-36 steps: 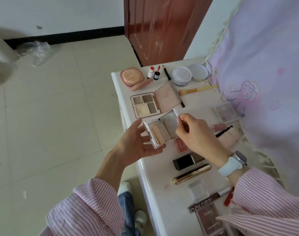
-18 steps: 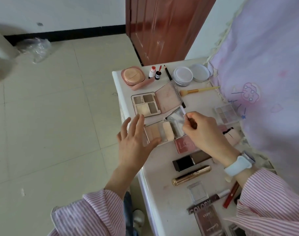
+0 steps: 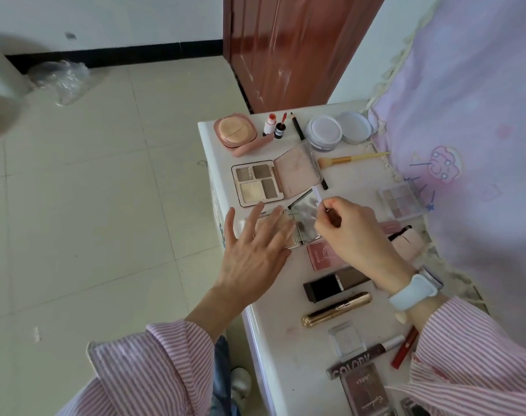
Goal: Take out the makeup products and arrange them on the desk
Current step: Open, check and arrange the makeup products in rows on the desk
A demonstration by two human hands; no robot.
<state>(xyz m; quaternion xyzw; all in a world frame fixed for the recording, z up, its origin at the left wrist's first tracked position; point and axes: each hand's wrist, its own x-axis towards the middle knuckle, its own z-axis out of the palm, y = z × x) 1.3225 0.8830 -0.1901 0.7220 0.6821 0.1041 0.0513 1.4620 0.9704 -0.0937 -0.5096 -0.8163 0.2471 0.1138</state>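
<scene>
Makeup compact (image 3: 297, 225) lies open on the white desk (image 3: 273, 340); left hand (image 3: 252, 250) rests flat on it, fingers straight. Right hand (image 3: 356, 232) pinches a thin white applicator (image 3: 318, 196). Nearby labels read "COLORK" (image 3: 350, 365) and "LAMEEA" (image 3: 364, 382).

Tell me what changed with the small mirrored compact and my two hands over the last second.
The mirrored compact went from held up in the left hand down onto the desk, below the four-pan palette. The left hand let go and now lies flat on it, fingers straight. The right hand kept pinching the thin white applicator. The other makeup stayed put.
</scene>
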